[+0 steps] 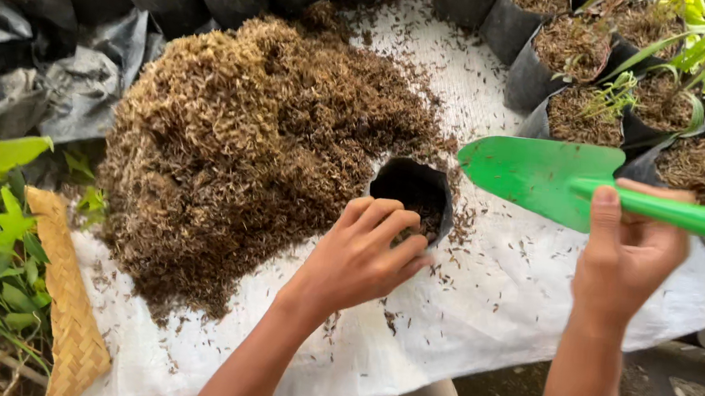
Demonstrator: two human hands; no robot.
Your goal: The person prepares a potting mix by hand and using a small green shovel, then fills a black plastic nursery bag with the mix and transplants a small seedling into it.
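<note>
Black grow bag [412, 194] looks thin, floppy & light w/ little fill, so left hand [361, 256] pinches its rim, right hand [626, 253] clamped on green trowel [546, 179] handle.

Husk heap [245, 143] and filled bags [570, 51] hem the bare sheet [490, 300].

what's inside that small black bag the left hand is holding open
Inside the black bag, held by the left hand, a little brown husk mix shows near the right wall. The rest is dark shadow, and the fingers cover the near rim, so the bottom cannot be seen.
</note>
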